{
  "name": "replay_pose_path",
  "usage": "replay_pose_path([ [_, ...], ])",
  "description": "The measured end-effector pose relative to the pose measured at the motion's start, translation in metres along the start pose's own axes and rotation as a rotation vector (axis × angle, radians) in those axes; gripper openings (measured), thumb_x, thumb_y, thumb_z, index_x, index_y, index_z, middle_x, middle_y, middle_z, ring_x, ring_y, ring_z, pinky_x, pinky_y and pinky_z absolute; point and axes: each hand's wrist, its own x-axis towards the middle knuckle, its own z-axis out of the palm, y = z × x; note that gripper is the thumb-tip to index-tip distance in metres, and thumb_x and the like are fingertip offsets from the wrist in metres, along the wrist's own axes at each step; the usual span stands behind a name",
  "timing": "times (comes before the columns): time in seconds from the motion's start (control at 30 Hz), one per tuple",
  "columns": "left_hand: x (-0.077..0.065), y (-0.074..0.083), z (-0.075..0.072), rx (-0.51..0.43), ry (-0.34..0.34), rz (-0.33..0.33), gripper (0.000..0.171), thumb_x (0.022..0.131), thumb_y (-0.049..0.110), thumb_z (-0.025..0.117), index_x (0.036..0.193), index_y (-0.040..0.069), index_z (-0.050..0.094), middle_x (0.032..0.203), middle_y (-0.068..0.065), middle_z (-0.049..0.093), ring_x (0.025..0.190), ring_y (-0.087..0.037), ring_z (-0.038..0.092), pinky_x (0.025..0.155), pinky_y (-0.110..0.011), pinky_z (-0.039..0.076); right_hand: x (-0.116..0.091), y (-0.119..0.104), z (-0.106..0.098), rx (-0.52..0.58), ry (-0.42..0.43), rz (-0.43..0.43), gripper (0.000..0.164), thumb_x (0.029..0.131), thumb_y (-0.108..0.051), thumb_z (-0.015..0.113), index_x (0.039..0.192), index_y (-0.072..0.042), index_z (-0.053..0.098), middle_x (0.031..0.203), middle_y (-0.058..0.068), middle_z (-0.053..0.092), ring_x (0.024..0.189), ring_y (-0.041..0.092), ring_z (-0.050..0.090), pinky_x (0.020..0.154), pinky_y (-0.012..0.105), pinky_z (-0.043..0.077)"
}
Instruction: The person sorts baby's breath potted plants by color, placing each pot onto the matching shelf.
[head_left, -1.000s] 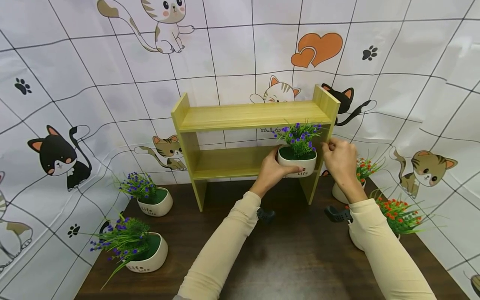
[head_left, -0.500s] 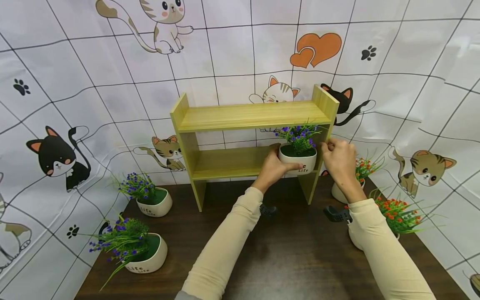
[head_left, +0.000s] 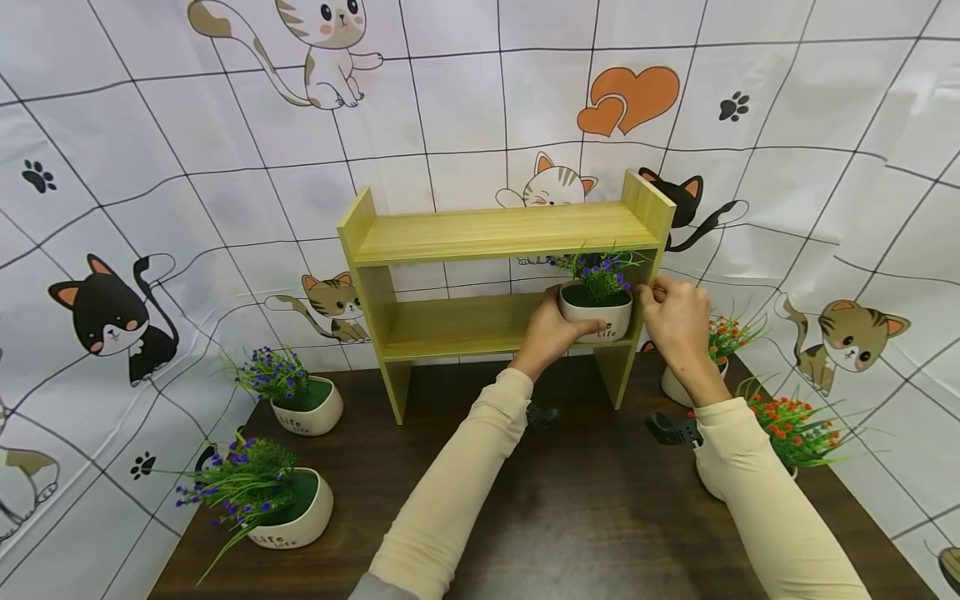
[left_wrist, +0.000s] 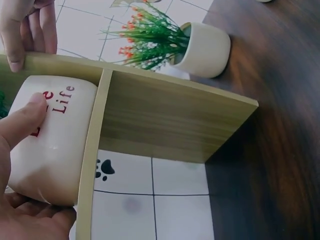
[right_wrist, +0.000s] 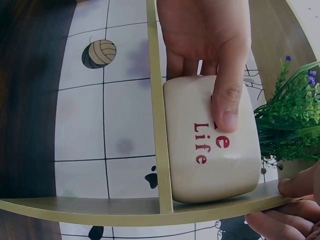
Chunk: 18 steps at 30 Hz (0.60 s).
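My left hand (head_left: 550,335) grips a white oval flowerpot (head_left: 617,318) of artificial purple flowers, thumb across the "Life" lettering and fingers around its side. The pot sits upright at the right end of the lower board of a light wooden shelf (head_left: 487,233). In the right wrist view the pot's base (right_wrist: 168,140) is right at the board, close beside the side panel. My right hand (head_left: 678,323) pinches the front edge of that right side panel, thumb on the inner face and fingers outside; the left wrist view shows this hand (left_wrist: 30,30) on the panel too.
Two pots of purple flowers, a rear one (head_left: 318,412) and a front one (head_left: 300,525), stand left on the dark table (head_left: 570,517). Right of the shelf are two pots of red flowers (head_left: 729,337), the nearer partly behind my right forearm. A cat-print wall (head_left: 465,108) stands behind.
My left hand has lowered the flowerpot slightly and moved it in onto the lower board beside the right panel. My right hand has stayed on the panel.
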Motion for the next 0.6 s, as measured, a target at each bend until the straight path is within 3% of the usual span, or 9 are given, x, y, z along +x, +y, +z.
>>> replay_pose_path([
  [0.1,0.004,0.001,0.001,0.010,0.005,-0.006,0.095,0.087,0.033,0.090,0.162,0.008,0.039,0.144,-0.014,0.063,0.124,-0.029,0.068,0.102,-0.045,0.058,0.000,0.000,-0.001,-0.001,0.003,-0.003,0.019,0.097,-0.004,0.070,0.088,0.010,0.080,0.063,0.023,0.072,0.051,0.038,0.068,0.053,0.051,0.052],
  [0.23,0.009,0.001,0.002,0.011,0.002,-0.030,0.094,0.089,0.035,0.089,0.163,0.008,0.036,0.144,-0.014,0.064,0.126,-0.029,0.068,0.104,-0.045,0.057,0.001,0.000,-0.002,-0.011,0.003,-0.010,0.020,0.097,-0.004,0.072,0.082,0.008,0.079,0.053,0.018,0.066,0.039,0.009,0.049,0.045,0.027,0.038],
  [0.33,0.012,0.001,0.001,0.004,-0.004,-0.042,0.095,0.091,0.034,0.087,0.164,0.007,0.033,0.146,-0.015,0.063,0.129,-0.030,0.066,0.108,-0.045,0.055,0.001,0.000,-0.002,-0.012,-0.004,-0.010,0.022,0.097,-0.005,0.072,0.077,0.005,0.077,0.049,0.016,0.063,0.038,-0.005,0.035,0.043,0.021,0.029],
  [0.43,0.014,0.001,-0.001,-0.003,-0.014,-0.047,0.101,0.091,0.033,0.087,0.168,0.006,0.027,0.151,-0.018,0.059,0.134,-0.033,0.063,0.113,-0.047,0.052,0.001,0.000,-0.001,-0.011,0.000,-0.011,0.023,0.096,-0.005,0.072,0.075,0.004,0.076,0.049,0.015,0.063,0.039,-0.005,0.034,0.044,0.024,0.031],
  [0.6,0.018,0.000,-0.003,0.001,-0.029,-0.077,0.110,0.092,0.036,0.086,0.172,0.007,0.016,0.160,-0.019,0.052,0.142,-0.034,0.057,0.119,-0.048,0.047,0.001,0.001,0.001,-0.010,0.012,-0.017,0.021,0.096,-0.004,0.072,0.077,0.006,0.077,0.053,0.018,0.066,0.042,0.014,0.049,0.049,0.034,0.040],
])
